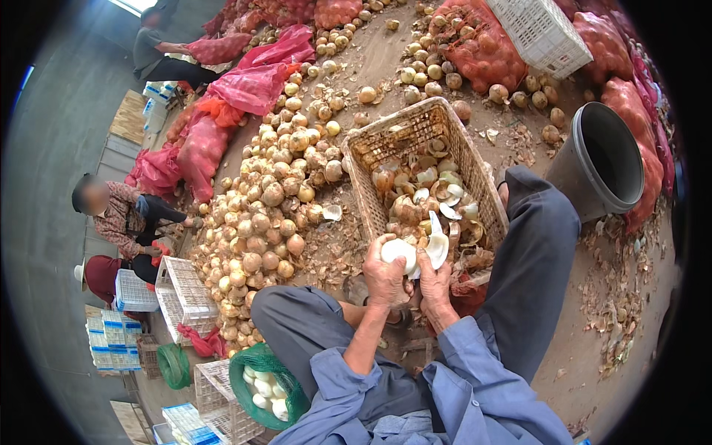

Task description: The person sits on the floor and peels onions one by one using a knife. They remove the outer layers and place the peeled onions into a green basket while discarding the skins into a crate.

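A peeled white onion (396, 253) sits in my left hand (384, 278), the fingers wrapped around its side. Close beside it, my right hand (436, 283) pinches a curved white onion layer (438, 249) with a pointed strip rising from its top. Whether a knife is also in the right hand, I cannot tell. Both hands are over the near end of a brown-stained plastic crate (356, 183) between my knees. Papery skins and peeled-off onion layers (425, 189) lie inside the crate.
Unpeeled onions (267, 200) form a heap left of the crate. A green mesh bag (245, 384) of peeled onions stands by my left knee. At the right are a grey bucket (589, 161) and red mesh sacks (634, 128). Other people (119, 217) sit at the left.
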The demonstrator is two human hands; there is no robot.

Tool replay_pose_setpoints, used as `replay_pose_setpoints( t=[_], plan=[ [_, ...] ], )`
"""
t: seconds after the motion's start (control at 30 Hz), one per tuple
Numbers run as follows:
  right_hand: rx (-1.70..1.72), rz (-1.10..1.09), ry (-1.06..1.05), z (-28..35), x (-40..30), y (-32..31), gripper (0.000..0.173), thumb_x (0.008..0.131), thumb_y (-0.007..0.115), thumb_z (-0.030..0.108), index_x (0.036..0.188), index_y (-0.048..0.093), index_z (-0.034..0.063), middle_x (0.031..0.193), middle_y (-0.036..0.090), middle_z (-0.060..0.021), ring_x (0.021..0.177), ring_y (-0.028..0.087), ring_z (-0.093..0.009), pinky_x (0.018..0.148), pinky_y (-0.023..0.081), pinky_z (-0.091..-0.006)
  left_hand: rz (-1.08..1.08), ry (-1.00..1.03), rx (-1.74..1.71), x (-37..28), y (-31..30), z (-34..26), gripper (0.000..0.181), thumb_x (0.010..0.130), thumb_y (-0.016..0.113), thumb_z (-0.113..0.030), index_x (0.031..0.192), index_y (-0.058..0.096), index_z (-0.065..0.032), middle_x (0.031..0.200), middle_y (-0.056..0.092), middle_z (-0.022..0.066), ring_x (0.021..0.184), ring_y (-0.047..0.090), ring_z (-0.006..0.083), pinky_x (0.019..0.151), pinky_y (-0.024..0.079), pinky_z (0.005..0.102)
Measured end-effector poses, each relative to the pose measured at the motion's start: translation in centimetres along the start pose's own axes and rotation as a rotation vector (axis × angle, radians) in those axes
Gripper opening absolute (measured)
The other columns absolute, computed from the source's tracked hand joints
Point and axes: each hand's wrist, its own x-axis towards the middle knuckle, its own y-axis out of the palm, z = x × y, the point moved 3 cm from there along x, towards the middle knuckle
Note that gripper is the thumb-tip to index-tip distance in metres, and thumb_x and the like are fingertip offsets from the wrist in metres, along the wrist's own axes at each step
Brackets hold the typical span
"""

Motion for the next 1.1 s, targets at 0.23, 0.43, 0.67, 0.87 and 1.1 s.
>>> replay_pose_setpoints(
  t=[0.23,0.43,0.67,0.87,1.1],
  plan=[
    [0.022,0.074,0.001,3.4,-0.5,2.9,0.028,0.098,0.069,0.024,0.107,0.06,-0.0004,0.079,0.066,-0.0078,0.048,0.062,-0.017,0.034,0.042,-0.0277,-0.092,-0.438,-1.202,1.3,-2.0,4.9,0.082,0.079,0.07,-0.069,0.129,0.06,-0.0035,0.118,0.069,0.0129,0.11,0.065,0.0335,0.09,0.056,0.0508],
    [-0.11,-0.061,0.192,-1.0,3.0,-0.7,0.062,0.088,0.076,0.051,0.117,0.056,0.0002,0.102,0.072,-0.0244,0.066,0.069,-0.019,0.043,0.045,-0.024,-0.075,-0.307,-1.314,1.6,-5.4,6.1,0.079,0.075,0.075,-0.066,0.129,0.063,-0.0095,0.121,0.07,0.0105,0.116,0.065,0.0329,0.09,0.057,0.052],
    [-0.142,0.189,0.182,-1.8,1.0,2.6,0.049,0.094,0.073,0.036,0.122,0.055,-0.0002,0.105,0.073,-0.0169,0.051,0.059,-0.013,0.036,0.04,-0.0221,-0.046,-0.309,-0.825,0.3,-8.3,-1.7,0.057,0.09,0.071,-0.048,0.125,0.056,-0.005,0.111,0.069,0.0129,0.099,0.072,0.0228,0.071,0.064,0.0362],
    [-0.319,0.302,0.157,-1.0,-0.4,4.0,0.027,0.092,0.073,0.013,0.109,0.055,0.0022,0.069,0.058,-0.0035,0.045,0.053,-0.012,0.036,0.04,-0.0235,0.042,-0.336,-0.634,-1.6,-8.4,-1.8,0.052,0.088,0.067,-0.037,0.124,0.054,-0.0025,0.109,0.066,0.0097,0.094,0.068,0.0171,0.076,0.059,0.0318],
    [-0.391,0.236,0.053,0.5,0.4,3.1,0.023,0.089,0.071,0.004,0.107,0.058,0.0031,0.067,0.059,-0.0031,0.05,0.056,-0.012,0.039,0.041,-0.0238,-0.414,-0.102,-0.44,-5.5,-19.0,-7.6,0.041,0.089,0.061,-0.023,0.124,0.06,-0.0023,0.112,0.068,0.0129,0.1,0.069,0.0222,0.087,0.06,0.0371]
  ],
)
